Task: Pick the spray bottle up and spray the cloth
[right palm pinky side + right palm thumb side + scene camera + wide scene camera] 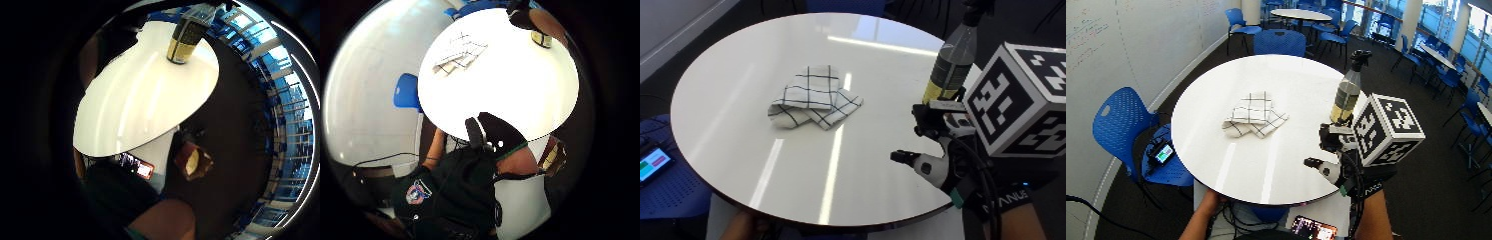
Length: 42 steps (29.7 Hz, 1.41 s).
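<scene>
Here the hand [953, 150], fingers apart and holding nothing, hovers just short of the upright spray bottle [950, 65], probably stiff, slick plastic with liquid weight, best gripped around its neck, while the cloth [814, 97] lies beyond on the surface [740, 75].

A big round white table [740, 90] with a shiny top fills the middle. A blue plastic chair [1116, 122] stands far across the table from the gloved hand. On a second blue chair seat [1172, 172] beside it lies a small phone with a lit screen [1163, 152]. More blue chairs [1279, 42] stand at the far side, near another round white table [1302, 13].
</scene>
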{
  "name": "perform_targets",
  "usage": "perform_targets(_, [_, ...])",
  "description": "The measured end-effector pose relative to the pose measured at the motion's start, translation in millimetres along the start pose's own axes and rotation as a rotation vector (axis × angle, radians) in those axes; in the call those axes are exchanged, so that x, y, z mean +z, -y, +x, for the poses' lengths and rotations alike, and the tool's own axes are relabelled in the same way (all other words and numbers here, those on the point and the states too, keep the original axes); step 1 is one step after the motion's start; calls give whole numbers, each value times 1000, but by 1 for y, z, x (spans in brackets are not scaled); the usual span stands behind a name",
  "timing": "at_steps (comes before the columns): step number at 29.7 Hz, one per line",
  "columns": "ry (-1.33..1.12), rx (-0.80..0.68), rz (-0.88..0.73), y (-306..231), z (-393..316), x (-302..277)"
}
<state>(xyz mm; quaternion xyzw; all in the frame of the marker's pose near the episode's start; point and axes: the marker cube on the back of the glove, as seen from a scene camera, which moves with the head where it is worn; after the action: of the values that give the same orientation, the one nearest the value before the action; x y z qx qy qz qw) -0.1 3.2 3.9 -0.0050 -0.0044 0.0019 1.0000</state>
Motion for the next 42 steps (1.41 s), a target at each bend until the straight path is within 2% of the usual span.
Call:
perform_targets(25, [54,-3,94,14,-7,1])
perform_targets(42, [147,92,229,74,6,-4])
